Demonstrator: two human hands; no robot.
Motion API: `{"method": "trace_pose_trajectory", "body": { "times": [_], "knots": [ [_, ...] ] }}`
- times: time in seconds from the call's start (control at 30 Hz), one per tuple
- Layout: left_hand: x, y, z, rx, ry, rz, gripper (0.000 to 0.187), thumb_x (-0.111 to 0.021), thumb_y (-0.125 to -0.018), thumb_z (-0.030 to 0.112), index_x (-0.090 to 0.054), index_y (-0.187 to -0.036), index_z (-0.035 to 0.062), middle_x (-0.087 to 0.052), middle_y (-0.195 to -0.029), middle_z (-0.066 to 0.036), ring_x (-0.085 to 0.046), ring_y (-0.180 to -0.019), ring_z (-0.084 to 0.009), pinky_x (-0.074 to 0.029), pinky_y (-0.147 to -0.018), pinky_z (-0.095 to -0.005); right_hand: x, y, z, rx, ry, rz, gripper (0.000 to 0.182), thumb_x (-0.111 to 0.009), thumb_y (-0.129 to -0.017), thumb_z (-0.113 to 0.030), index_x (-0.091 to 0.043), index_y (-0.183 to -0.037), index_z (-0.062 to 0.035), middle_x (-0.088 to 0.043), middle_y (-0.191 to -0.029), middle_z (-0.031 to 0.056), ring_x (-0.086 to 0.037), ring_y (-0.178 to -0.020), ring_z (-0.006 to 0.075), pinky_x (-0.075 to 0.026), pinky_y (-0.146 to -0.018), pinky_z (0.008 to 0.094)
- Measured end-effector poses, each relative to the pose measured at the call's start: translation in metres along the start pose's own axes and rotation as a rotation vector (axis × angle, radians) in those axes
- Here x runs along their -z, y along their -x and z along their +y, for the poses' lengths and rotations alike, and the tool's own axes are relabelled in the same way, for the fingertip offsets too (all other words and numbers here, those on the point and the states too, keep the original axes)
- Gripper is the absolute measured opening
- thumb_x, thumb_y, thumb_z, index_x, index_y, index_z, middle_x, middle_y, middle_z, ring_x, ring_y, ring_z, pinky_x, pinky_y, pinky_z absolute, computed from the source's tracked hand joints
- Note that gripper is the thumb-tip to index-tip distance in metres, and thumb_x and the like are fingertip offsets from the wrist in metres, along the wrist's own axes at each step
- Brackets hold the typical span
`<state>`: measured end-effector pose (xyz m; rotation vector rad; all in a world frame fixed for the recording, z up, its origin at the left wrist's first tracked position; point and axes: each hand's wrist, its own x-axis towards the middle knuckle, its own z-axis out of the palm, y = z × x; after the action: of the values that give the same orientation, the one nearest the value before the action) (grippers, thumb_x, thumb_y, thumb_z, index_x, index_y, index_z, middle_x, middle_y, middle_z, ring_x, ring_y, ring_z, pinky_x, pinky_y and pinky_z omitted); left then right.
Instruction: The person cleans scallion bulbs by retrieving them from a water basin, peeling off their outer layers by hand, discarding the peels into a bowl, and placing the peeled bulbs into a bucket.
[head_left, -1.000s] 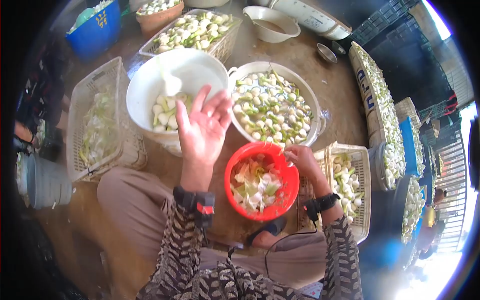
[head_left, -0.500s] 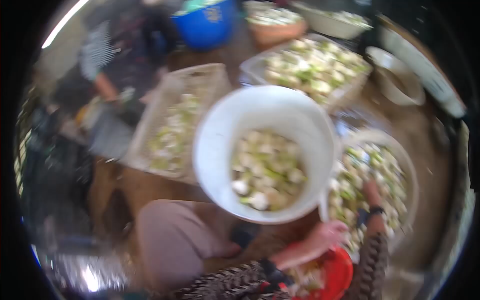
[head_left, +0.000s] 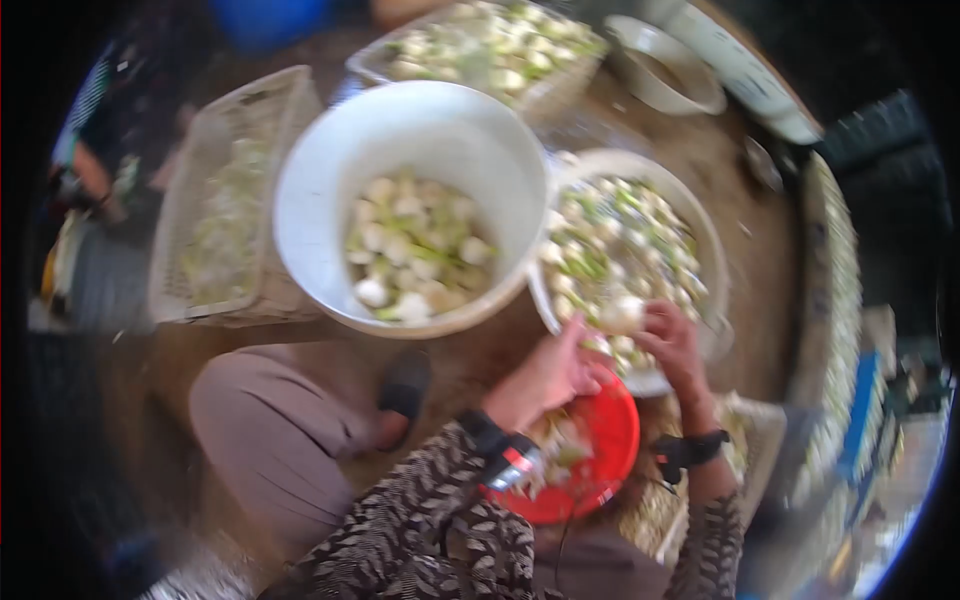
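Above the near rim of a round pale basin, my right hand pinches a white onion. My left hand is close to its left side, fingers drawn together; blur hides what they grip, if anything. Beneath the hands stands a red bowl with pale scraps in it. The basin is full of white bulbs with green ends. Left of the basin, a large white bucket has similar bulbs at its bottom.
A pale plastic crate is left of the bucket, and another crate of bulbs is behind it. An empty-looking tub sits at the back right. Another person's arm shows at far left. My bent knee is in front.
The view has swung, so everything sits further left and higher. My right hand has come out of the basin's bulbs with an onion, up near my left hand.
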<state>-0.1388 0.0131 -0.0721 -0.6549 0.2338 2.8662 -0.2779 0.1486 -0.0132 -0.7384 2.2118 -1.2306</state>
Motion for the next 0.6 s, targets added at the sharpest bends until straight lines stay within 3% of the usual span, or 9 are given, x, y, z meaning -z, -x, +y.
{"method": "trace_pose_trajectory", "body": {
  "times": [0.07,0.13,0.2,0.23,0.3,0.33,0.37,0.53,0.6],
  "knots": [
    [0.009,0.002,-0.008,0.001,0.163,-0.255,0.039,-0.042,-0.095,0.036,-0.054,-0.112,0.0030,-0.064,-0.092,-0.015,-0.065,-0.071,-0.0241,-0.055,-0.054,-0.0317,-0.017,0.039,-0.013,0.034,-0.020,-0.046,0.015,-0.065,-0.078,-0.011,-0.063,-0.089,-0.0003,-0.062,-0.089,0.0118,-0.062,-0.080,0.0258,-0.048,-0.074,0.0299],
    [-0.003,0.022,-0.013,-0.152,-0.011,-0.158,0.032,-0.051,-0.092,0.027,-0.054,-0.112,0.0026,-0.064,-0.097,-0.011,-0.065,-0.077,-0.0230,-0.055,-0.062,-0.0295,-0.024,0.067,-0.032,0.214,0.333,0.058,0.023,-0.065,-0.080,-0.013,-0.063,-0.097,0.0016,-0.064,-0.092,0.0145,-0.063,-0.085,0.0266,-0.049,-0.076,0.0317],
    [-0.010,0.043,-0.012,-0.166,-0.147,-0.224,0.031,-0.053,-0.091,0.023,-0.053,-0.114,0.0019,-0.063,-0.101,-0.010,-0.064,-0.084,-0.0212,-0.056,-0.067,-0.0298,-0.021,0.088,-0.035,0.255,0.331,0.118,0.026,-0.064,-0.081,-0.014,-0.062,-0.102,0.0024,-0.065,-0.095,0.0172,-0.063,-0.086,0.0270,-0.048,-0.078,0.0328],
    [-0.024,0.088,-0.028,-0.234,-0.181,-0.208,0.031,-0.054,-0.091,0.020,-0.052,-0.116,0.0015,-0.063,-0.101,-0.009,-0.064,-0.087,-0.0181,-0.055,-0.070,-0.0292,-0.029,0.130,-0.074,0.220,0.288,0.169,0.025,-0.063,-0.082,-0.013,-0.062,-0.101,0.0022,-0.065,-0.094,0.0171,-0.064,-0.085,0.0268,-0.048,-0.076,0.0324],
    [-0.028,0.104,-0.043,-0.293,-0.268,-0.189,0.031,-0.055,-0.091,0.019,-0.052,-0.116,0.0014,-0.063,-0.100,-0.009,-0.064,-0.087,-0.0168,-0.055,-0.071,-0.0286,-0.042,0.150,-0.091,0.130,0.211,0.219,0.019,-0.060,-0.083,-0.011,-0.063,-0.096,0.0023,-0.066,-0.088,0.0166,-0.064,-0.077,0.0251,-0.049,-0.071,0.0312],
    [-0.031,0.112,-0.047,-0.364,-0.356,-0.160,0.031,-0.056,-0.090,0.018,-0.051,-0.117,0.0012,-0.063,-0.100,-0.008,-0.064,-0.087,-0.0156,-0.054,-0.072,-0.0279,-0.046,0.158,-0.098,0.133,0.211,0.235,0.019,-0.060,-0.083,-0.011,-0.063,-0.096,0.0023,-0.066,-0.088,0.0166,-0.064,-0.077,0.0251,-0.049,-0.071,0.0312],
    [-0.035,0.119,-0.053,-0.397,-0.327,-0.184,0.030,-0.060,-0.086,0.009,-0.052,-0.113,0.0020,-0.062,-0.097,-0.007,-0.062,-0.080,-0.0130,-0.054,-0.064,-0.0239,-0.050,0.165,-0.100,0.137,0.204,0.248,0.018,-0.060,-0.083,-0.010,-0.064,-0.095,0.0023,-0.066,-0.085,0.0165,-0.064,-0.075,0.0245,-0.049,-0.068,0.0310],
    [-0.043,0.143,-0.070,-0.553,-0.458,-0.141,0.032,-0.065,-0.079,0.000,-0.053,-0.109,0.0011,-0.062,-0.093,-0.007,-0.062,-0.076,-0.0106,-0.052,-0.063,-0.0217,-0.056,0.197,-0.117,0.198,0.260,0.293,0.016,-0.059,-0.082,-0.009,-0.065,-0.094,0.0010,-0.063,-0.073,0.0173,-0.062,-0.062,0.0235,-0.047,-0.060,0.0313],
    [-0.049,0.153,-0.075,-0.627,-0.624,-0.053,0.031,-0.066,-0.079,0.002,-0.053,-0.108,0.0010,-0.062,-0.093,-0.007,-0.062,-0.077,-0.0105,-0.052,-0.062,-0.0212,-0.059,0.205,-0.123,0.201,0.271,0.309,0.014,-0.057,-0.083,-0.009,-0.065,-0.089,0.0004,-0.062,-0.069,0.0178,-0.062,-0.062,0.0281,-0.048,-0.058,0.0344]
  ]
}}
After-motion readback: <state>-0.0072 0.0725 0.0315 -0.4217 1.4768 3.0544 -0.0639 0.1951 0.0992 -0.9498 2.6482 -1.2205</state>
